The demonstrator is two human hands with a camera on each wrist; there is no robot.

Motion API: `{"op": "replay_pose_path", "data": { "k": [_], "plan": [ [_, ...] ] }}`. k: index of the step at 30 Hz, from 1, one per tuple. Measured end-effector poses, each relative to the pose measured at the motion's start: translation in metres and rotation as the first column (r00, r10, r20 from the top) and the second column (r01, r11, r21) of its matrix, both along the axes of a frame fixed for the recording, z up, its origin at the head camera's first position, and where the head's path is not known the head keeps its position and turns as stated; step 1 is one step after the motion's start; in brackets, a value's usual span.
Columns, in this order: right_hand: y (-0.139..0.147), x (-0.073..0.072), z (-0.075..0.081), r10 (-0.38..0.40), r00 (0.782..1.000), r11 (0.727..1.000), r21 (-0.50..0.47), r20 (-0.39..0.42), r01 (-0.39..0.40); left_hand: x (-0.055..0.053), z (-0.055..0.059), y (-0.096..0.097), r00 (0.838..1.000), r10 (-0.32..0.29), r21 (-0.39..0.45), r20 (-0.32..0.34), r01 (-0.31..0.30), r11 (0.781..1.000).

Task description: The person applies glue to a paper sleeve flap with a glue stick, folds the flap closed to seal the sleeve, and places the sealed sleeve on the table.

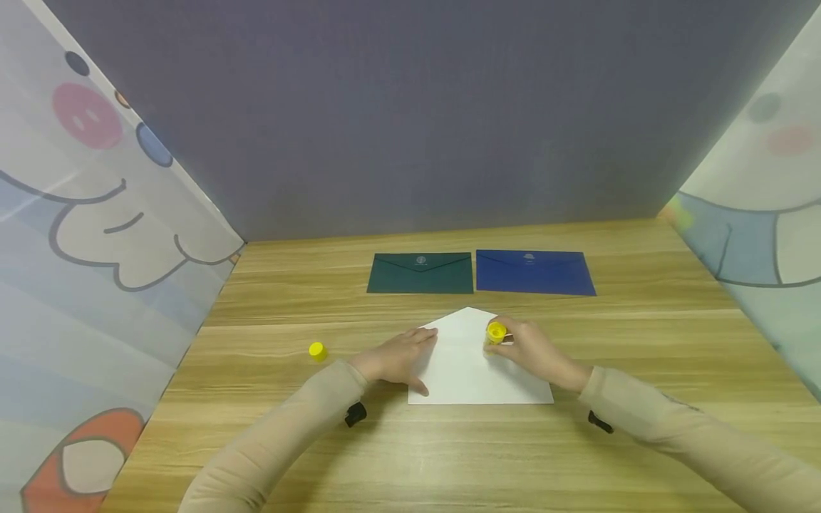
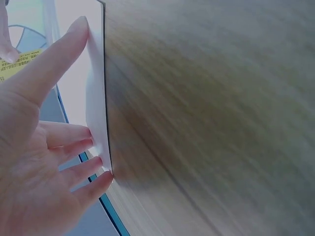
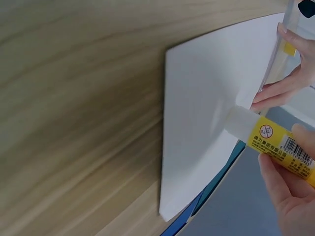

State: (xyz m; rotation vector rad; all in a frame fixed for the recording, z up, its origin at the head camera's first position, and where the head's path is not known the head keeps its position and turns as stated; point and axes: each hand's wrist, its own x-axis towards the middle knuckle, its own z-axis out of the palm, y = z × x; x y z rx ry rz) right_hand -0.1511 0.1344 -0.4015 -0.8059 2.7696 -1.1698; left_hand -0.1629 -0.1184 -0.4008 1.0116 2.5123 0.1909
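Observation:
A white envelope (image 1: 471,377) lies on the wooden table with its pointed flap unfolded toward the far side. My left hand (image 1: 399,356) rests on its left side, fingers and thumb spread. In my right hand (image 1: 537,353) I hold a yellow glue stick (image 3: 283,150), pinched between fingers and thumb. Its bare whitish end points down at the paper near the flap's right side, as the right wrist view shows; whether it touches there I cannot tell for sure. The yellow cap (image 1: 317,351) stands apart on the table, left of my left hand.
Beyond the white envelope lie a dark green envelope (image 1: 420,274) and a blue envelope (image 1: 535,273), side by side with flaps folded down. A grey panel (image 1: 410,128) rises along the table's far edge. Cartoon-printed curtains (image 1: 96,214) hang at both sides.

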Motion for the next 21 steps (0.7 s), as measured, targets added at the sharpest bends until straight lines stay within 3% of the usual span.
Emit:
{"op": "replay_pose_path", "data": {
  "k": [11, 21],
  "plan": [
    [0.001, -0.001, 0.002, 0.078, 0.995, 0.996, 0.05, -0.067, -0.074, 0.0, 0.0, -0.001, 1.0, -0.003, -0.006, 0.003, 0.003, 1.0],
    [-0.02, -0.004, 0.006, 0.126, 0.991, 0.991, 0.057, -0.04, -0.123, -0.001, -0.002, 0.0, 1.0, 0.008, -0.023, 0.008, -0.008, 1.0]
  ]
}}
